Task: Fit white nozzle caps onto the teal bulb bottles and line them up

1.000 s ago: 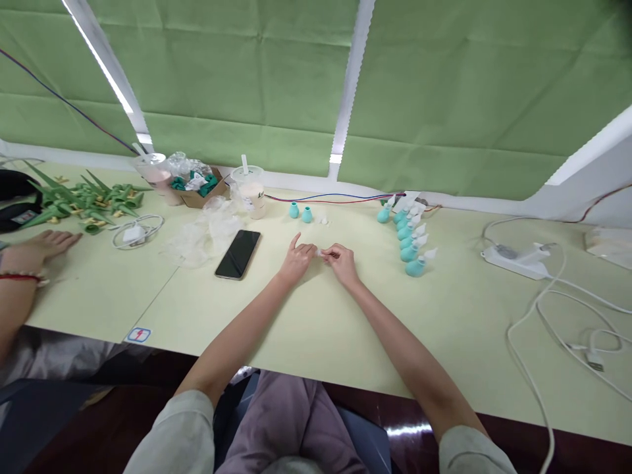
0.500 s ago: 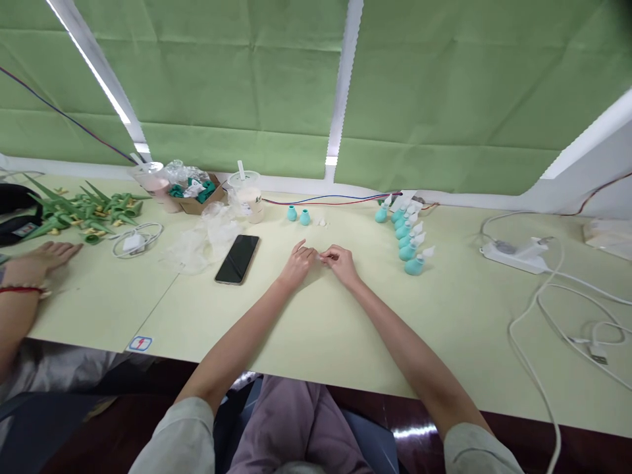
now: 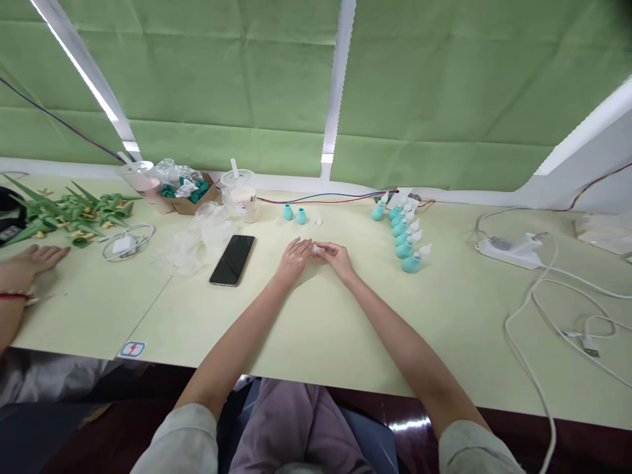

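small white piece [image 3: 315,249] | pinched by left hand [image 3: 293,257] + right hand [image 3: 338,257]

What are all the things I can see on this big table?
Small white piece: one, pinched between both hands.
Teal bulbs with white tips: about six, row right of the hands.
Teal bulbs without tips: two, behind the hands.
Phone: one, black, left of the hands.
Drink cups: two, back left.
Cardboard box: one, brown, between the cups.
Green cones: pile, far left.
Power strip: one, white, right.
Another person's hand: left edge.
Left hand, right hand: centre.
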Tool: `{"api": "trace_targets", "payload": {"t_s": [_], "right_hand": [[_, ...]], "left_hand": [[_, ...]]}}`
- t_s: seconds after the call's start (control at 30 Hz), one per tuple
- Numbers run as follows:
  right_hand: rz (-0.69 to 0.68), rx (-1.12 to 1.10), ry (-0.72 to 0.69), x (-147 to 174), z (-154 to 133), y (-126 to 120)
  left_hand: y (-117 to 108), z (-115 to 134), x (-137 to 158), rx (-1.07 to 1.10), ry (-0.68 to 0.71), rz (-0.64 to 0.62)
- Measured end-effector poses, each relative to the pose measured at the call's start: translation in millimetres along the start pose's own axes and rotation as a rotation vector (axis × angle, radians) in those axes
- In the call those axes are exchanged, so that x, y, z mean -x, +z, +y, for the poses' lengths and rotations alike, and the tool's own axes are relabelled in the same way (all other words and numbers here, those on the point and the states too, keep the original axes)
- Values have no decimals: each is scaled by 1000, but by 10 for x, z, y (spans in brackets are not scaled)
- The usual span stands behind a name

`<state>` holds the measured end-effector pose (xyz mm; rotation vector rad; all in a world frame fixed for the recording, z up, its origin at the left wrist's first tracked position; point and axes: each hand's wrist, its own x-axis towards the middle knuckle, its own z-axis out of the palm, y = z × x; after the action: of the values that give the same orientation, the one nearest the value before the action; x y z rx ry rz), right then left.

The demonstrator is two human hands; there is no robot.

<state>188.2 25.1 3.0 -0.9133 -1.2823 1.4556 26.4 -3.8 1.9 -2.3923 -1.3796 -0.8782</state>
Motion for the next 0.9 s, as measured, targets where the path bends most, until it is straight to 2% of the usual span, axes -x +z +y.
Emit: {"api": "trace_targets", "payload": {"t_s": [0.43, 0.73, 0.9], "right_hand": [[24, -7, 18, 2, 8, -3], [27, -35, 36, -13, 18, 2], [12, -11, 24, -14, 23, -8]], "left_hand": [[-113, 69, -32, -6, -77, 6], [-146, 79, -35, -10, -74, 11], [-110, 62, -23, -108, -29, 54]]}}
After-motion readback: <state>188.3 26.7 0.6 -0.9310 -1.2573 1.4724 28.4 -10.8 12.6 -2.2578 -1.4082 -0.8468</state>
